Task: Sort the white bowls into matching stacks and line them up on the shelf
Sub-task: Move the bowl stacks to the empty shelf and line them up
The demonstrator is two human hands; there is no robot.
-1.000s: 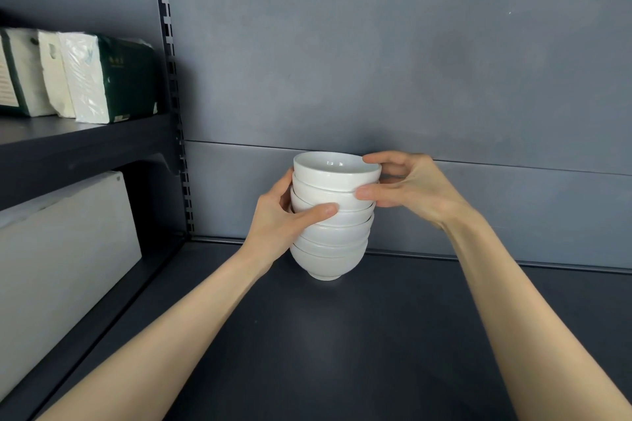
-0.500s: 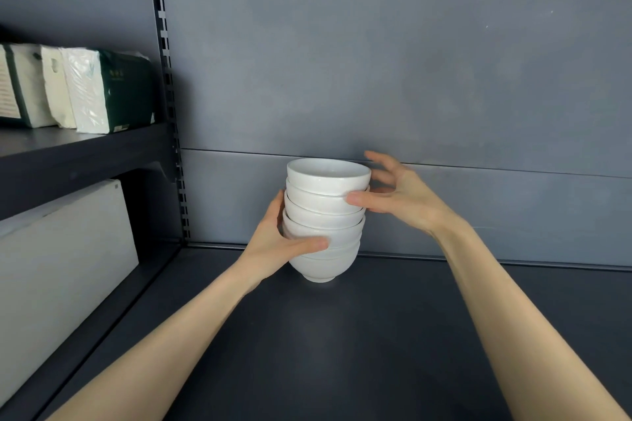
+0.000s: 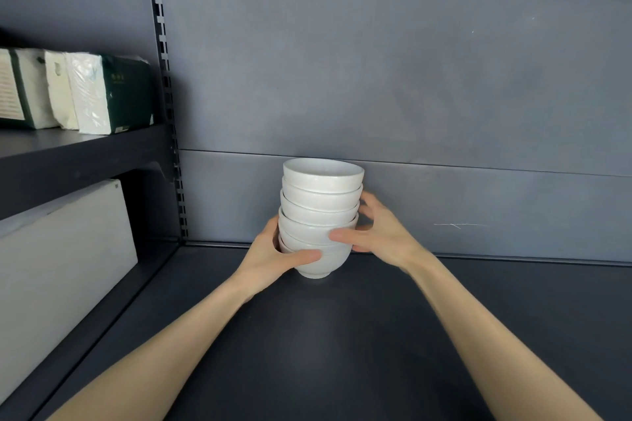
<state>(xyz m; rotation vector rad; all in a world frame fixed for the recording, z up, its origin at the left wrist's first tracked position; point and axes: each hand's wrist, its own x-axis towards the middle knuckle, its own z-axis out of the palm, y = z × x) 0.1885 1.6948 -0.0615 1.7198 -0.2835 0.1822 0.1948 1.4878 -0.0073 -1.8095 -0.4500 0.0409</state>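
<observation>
One stack of white bowls (image 3: pixel 321 202) stands on the dark shelf (image 3: pixel 342 335), close to the grey back panel (image 3: pixel 410 79) and left of the middle. From the head view, your grip has dropped: a second ago both hands were up among the top bowls, and now they clasp the lower ones. Your left hand (image 3: pixel 270 253) wraps the bottom bowl with its thumb across the near face. Your right hand (image 3: pixel 383 236) grips a bowl or two higher, thumb on the near side and fingers curled round the far side. That reads as a final squaring-up of a stack already set down, so this one looks nearly placed. The upper bowls sit slightly to the right of the lower ones, so check the lean before you let go. Your left fingers are hidden behind the bowls, and your hands cover part of the lowest rims, so you cannot confirm that every bowl matches. No other bowls are in view.
</observation>
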